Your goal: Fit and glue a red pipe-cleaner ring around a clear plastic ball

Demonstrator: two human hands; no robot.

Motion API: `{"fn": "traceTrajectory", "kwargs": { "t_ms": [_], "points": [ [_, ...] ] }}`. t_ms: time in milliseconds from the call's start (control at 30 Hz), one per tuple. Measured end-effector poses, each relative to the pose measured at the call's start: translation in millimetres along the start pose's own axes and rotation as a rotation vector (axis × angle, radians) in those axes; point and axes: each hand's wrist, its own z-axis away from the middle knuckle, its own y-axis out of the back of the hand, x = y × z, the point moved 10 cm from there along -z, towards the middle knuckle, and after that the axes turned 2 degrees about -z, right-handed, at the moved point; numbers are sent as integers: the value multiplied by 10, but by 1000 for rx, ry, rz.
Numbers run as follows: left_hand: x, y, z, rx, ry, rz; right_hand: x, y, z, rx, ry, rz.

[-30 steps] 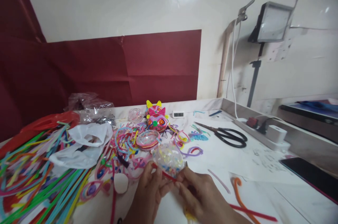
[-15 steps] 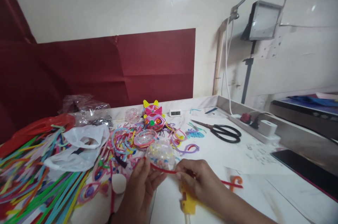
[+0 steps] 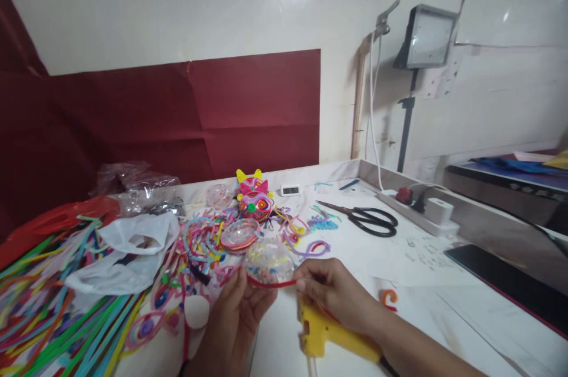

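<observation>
My left hand (image 3: 239,306) is closed on the lower edge of a clear plastic dome (image 3: 269,261) with coloured specks showing in it. A red pipe cleaner (image 3: 270,284) runs along the dome's near rim. My left thumb presses one end of it, while my right hand (image 3: 332,291) pinches it at the right side of the rim. Below my right hand lies a yellow glue gun (image 3: 328,332), partly covered by the wrist. Just behind the dome sits another clear half shell (image 3: 241,235) with coloured strips round its rim.
Black-handled scissors (image 3: 366,217), a phone (image 3: 510,288) and a power strip (image 3: 421,214) lie to the right. Piled pipe cleaners (image 3: 102,329) and a white plastic bag (image 3: 137,247) fill the left. A colourful cat-eared figure (image 3: 254,199) stands at the back.
The view has turned slightly right. My right hand still pinches the red pipe cleaner, which now curves closer along the dome's rim. Its loose tail right of my hand has shifted mostly out of sight.
</observation>
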Motion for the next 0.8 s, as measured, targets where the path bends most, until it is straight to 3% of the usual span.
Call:
{"fn": "traceTrajectory", "kwargs": {
  "t_ms": [400,633,800],
  "points": [
    [-14,49,-11,39,2,-6,-125,44,19,23,42,17],
    [16,20,-28,6,9,-17,-250,179,23,71,129,242],
    [41,35,-50,23,-8,-28,-479,207,56,66,296,483]
  ]
}}
